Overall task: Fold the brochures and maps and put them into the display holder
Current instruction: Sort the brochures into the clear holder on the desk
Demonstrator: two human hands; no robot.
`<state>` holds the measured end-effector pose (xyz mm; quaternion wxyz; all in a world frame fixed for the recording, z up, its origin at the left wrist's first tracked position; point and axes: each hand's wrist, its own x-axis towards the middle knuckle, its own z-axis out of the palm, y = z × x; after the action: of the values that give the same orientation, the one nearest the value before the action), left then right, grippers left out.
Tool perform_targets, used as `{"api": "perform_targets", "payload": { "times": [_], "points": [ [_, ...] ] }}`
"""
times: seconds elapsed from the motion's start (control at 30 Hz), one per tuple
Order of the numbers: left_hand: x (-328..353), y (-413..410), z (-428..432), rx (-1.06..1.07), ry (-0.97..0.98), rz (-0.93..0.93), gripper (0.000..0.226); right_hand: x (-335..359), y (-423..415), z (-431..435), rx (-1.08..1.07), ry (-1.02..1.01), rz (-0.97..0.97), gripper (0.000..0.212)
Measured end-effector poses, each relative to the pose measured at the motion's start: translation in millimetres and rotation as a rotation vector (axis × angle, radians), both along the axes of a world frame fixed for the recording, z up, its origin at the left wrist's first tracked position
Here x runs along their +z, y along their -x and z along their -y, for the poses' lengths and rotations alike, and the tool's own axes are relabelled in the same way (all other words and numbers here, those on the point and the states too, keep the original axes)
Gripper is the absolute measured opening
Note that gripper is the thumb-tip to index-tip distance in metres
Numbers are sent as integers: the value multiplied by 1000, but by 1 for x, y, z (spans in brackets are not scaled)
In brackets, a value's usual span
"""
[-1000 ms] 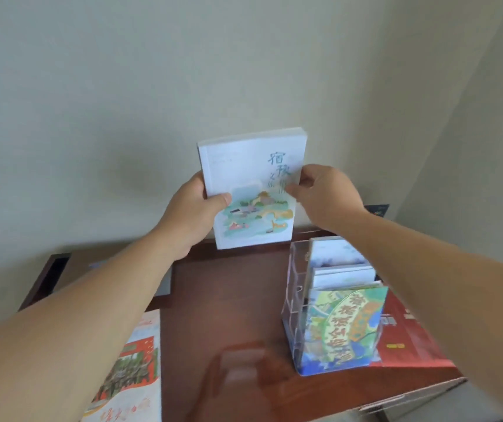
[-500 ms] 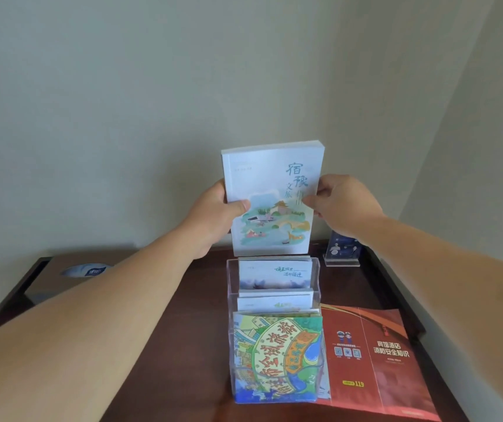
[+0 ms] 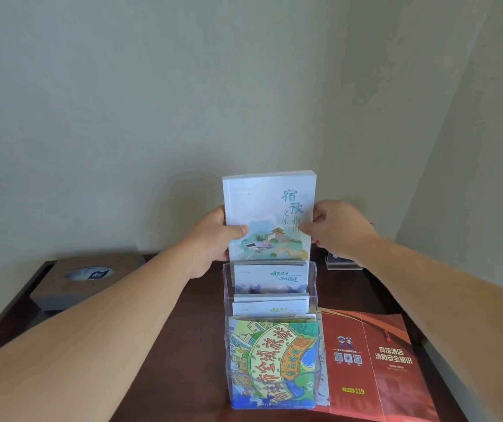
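Note:
A thick pale-blue guide booklet [image 3: 262, 205] with a painted landscape on its cover stands upright over the rear tier of the clear acrylic display holder [image 3: 313, 284]. My left hand [image 3: 213, 239] grips its left edge, thumb on the cover. My right hand [image 3: 335, 228] pinches its right edge. The booklet's bottom edge sits at the rear pocket's rim. Lower tiers hold white-and-blue brochures [image 3: 270, 277] and a colourful folded map [image 3: 271, 363] at the front.
A red fire-safety leaflet [image 3: 375, 363] lies unfolded on the dark wooden table [image 3: 189, 345], right of the holder. A brown tissue box [image 3: 89, 277] sits at back left. A small acrylic sign stand [image 3: 340, 263] is behind my right wrist. Walls meet in the corner.
Both hands carried the booklet down until its bottom edge reached the holder's rear pocket. The view swung right and centred on the holder, bringing the red leaflet and tissue box into sight.

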<state>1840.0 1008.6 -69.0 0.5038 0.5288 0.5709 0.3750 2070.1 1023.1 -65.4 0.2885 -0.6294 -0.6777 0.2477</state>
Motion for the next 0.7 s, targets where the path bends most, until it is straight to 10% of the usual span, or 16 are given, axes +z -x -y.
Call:
{"api": "perform_targets", "payload": {
  "times": [0.7],
  "points": [
    [-25,10,-9,38,-134,-302,25,-33,7,3,17,103,-18,17]
  ]
}}
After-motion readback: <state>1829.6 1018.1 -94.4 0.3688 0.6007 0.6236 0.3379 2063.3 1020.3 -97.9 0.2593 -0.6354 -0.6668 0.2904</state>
